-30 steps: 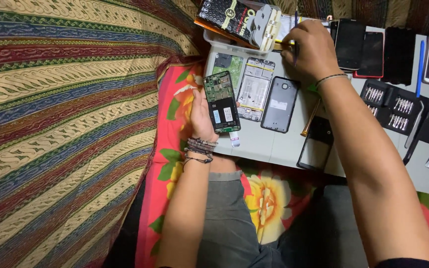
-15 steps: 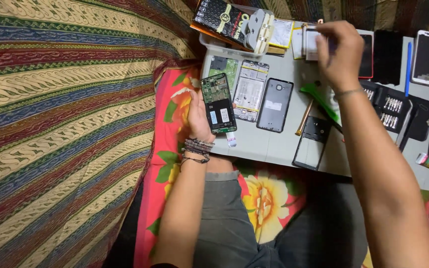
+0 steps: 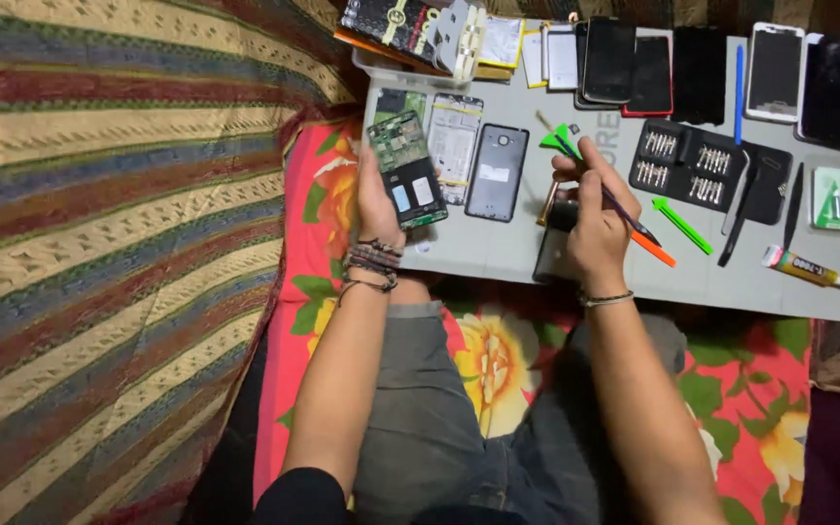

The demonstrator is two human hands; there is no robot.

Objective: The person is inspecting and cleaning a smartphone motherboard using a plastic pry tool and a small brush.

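Grey flat surface [image 3: 498, 255] is set over a floral red cloth [image 3: 498, 360], striped woven blanket [image 3: 119, 243] at left. Opened phone body with exposed green circuit board [image 3: 406, 169] is held in the left hand [image 3: 378, 202], grip closed along its left edge, lower end over the surface. Thin dark tool with orange tip [image 3: 634, 226] is pinched shut in the right hand [image 3: 597, 219], just beside a black phone back cover [image 3: 498, 172]. Black screwdriver bit case [image 3: 707, 167] lies further right.

Left wrist: stacked dark beaded bracelets [image 3: 373, 264]
Right wrist: single thin bracelet [image 3: 606, 299]
Legs: grey trousers [image 3: 420, 408]
Upper arm: black sleeve edge [image 3: 298, 496]
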